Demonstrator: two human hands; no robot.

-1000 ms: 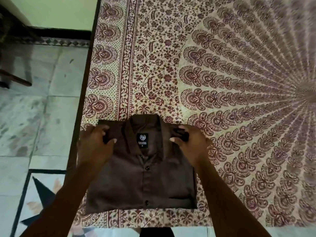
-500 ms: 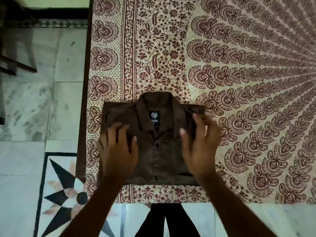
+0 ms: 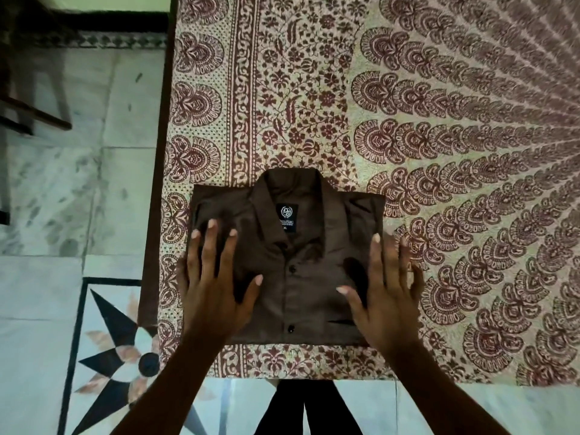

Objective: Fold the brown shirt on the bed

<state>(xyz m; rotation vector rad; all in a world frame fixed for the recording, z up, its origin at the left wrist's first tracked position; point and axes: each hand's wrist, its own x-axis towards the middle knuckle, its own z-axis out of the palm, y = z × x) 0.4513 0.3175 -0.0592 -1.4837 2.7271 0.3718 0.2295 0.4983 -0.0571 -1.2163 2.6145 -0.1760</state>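
Marble floor (image 3: 47,215) with a black star inlay (image 3: 119,356), left of the bed. Bed (image 3: 439,120) covered in a cream and maroon printed sheet. Brown shirt (image 3: 301,277): folded into a rectangle, collar at the far edge, black neck label (image 3: 286,217) and buttons facing up, lying at the bed's near left corner. Left hand (image 3: 213,290): fingers spread, palm down on the shirt's left half. Right hand (image 3: 386,290): fingers spread over the shirt's right edge, probably pressing flat, though contact is blurred.

place: home bedroom | cues: printed bedsheet (image 3: 314,89) on bed, marble floor (image 3: 62,215) with star inlay
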